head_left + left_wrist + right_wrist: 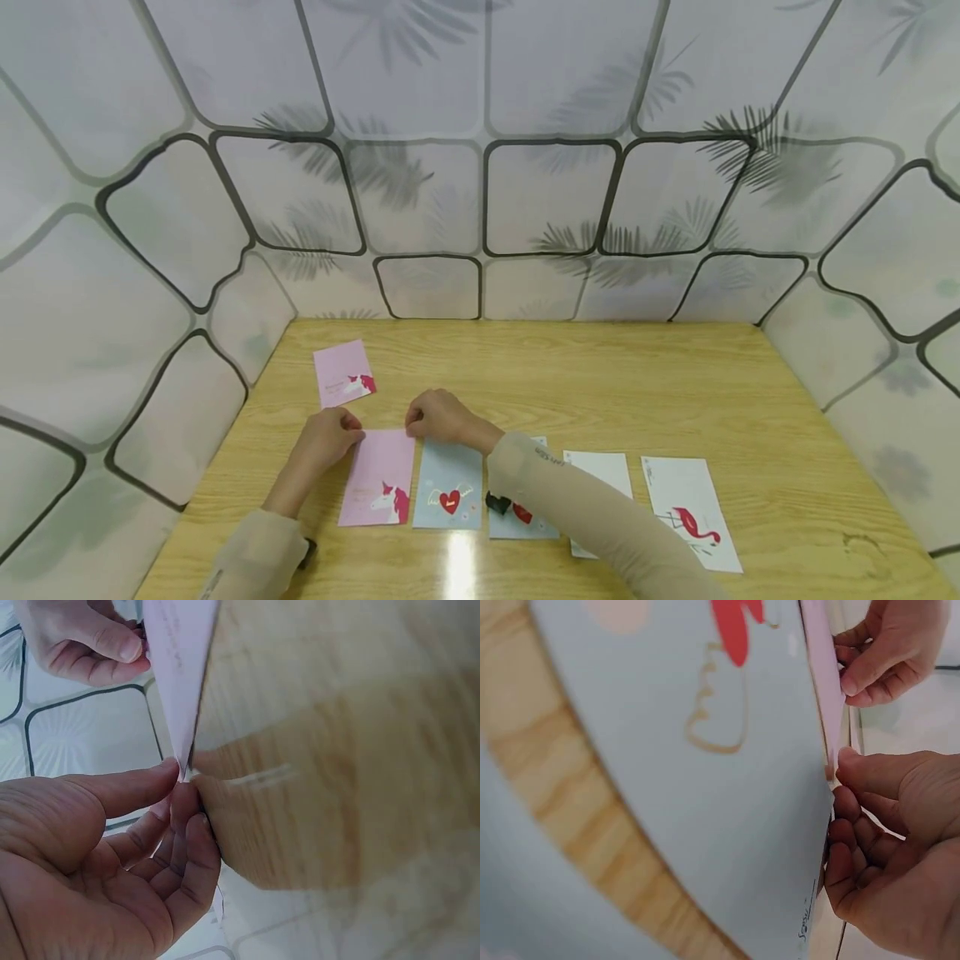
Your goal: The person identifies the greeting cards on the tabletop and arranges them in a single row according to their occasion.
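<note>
A pink card with a white unicorn head and red mane lies near the table's front left. My left hand pinches its upper left corner between thumb and fingertips; the left wrist view shows that corner of the pink card in the grip. At its upper right corner my right hand pinches the edge, thumb against curled fingers. Right beside it is a light blue card with a winged red heart, its top edge partly under the right hand.
Another pink unicorn card lies farther back on the left. To the right are a second blue heart card and a white card, both partly behind my right sleeve, then a white flamingo card. Patterned cloth walls border the wooden table.
</note>
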Action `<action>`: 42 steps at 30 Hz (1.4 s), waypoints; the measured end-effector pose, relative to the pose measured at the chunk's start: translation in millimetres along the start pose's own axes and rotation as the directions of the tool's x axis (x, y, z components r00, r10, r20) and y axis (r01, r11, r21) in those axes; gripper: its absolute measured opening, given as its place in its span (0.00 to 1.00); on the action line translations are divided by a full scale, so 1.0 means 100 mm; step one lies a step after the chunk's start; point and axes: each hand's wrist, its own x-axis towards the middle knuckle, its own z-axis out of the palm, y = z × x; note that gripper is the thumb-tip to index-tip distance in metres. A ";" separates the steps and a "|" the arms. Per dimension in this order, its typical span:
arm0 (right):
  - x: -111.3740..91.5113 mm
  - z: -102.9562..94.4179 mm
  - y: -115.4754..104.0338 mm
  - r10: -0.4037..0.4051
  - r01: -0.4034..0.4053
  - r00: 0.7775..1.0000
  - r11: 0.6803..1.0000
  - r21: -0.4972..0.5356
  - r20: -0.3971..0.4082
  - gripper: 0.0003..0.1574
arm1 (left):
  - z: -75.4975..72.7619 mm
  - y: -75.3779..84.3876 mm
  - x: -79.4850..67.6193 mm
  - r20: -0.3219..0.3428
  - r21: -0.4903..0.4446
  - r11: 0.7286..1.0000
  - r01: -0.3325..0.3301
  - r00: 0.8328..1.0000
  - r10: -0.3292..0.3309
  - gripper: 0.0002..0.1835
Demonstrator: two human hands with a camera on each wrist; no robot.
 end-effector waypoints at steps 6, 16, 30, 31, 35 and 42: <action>0.07 -0.06 0.06 0.088 -0.087 0.996 0.981 0.172 0.006 0.07 | -0.12 -0.05 -0.03 0.020 0.018 1.000 -0.001 1.000 0.001 0.09; 0.14 -0.18 0.09 0.167 -0.151 0.986 0.915 0.374 -0.011 0.12 | -0.46 -0.12 -0.02 -0.016 0.024 1.000 0.002 1.000 -0.001 0.18; 0.58 -0.27 0.00 0.240 -0.172 0.964 0.888 0.426 -0.112 0.21 | -0.84 -0.15 0.40 -0.123 -0.053 0.997 0.050 0.991 -0.056 0.30; 0.62 -0.27 -0.01 0.246 -0.175 0.962 0.889 0.424 -0.118 0.21 | -0.85 -0.16 0.44 -0.125 -0.059 0.997 0.047 0.991 -0.054 0.31; 0.76 -0.24 -0.07 0.261 -0.192 0.958 0.892 0.408 -0.119 0.25 | -0.85 -0.21 0.59 -0.104 -0.083 0.995 0.059 0.992 -0.068 0.33; 0.95 -0.19 -0.16 0.237 -0.196 0.968 0.916 0.351 -0.079 0.32 | -0.81 -0.28 0.81 -0.106 -0.094 0.993 0.076 0.991 -0.085 0.35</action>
